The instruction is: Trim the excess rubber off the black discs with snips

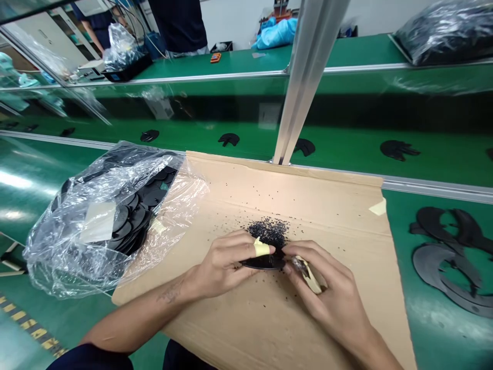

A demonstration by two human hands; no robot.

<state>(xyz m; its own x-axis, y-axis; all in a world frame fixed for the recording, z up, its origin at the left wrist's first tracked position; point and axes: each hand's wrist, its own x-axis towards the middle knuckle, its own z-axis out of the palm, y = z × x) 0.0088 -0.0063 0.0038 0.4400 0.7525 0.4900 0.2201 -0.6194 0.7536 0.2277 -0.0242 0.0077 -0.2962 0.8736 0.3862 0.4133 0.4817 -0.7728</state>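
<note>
My left hand [234, 259], yellow tape around a finger, is closed on the near-left edge of a flat, round black plastic part [260, 263]. In my closed right hand [327, 280] is a small tool [310, 276] with pale yellowish wrapping and a shiny section; its exact kind is hard to make out. The right fingertips are at the part's right edge, and the tool's tip is hidden by them. Just beyond both hands, a heap of small black bits [269, 228] lies on the cardboard sheet [239, 324], with loose specks scattered around it.
A clear plastic bag [77, 226] full of black discs lies at left. Black ring-shaped parts [442, 267] lie on the green table at right. Beyond the cardboard, a metal post [302, 82] rises before a green conveyor [185, 139] carrying spaced black parts. People stand behind.
</note>
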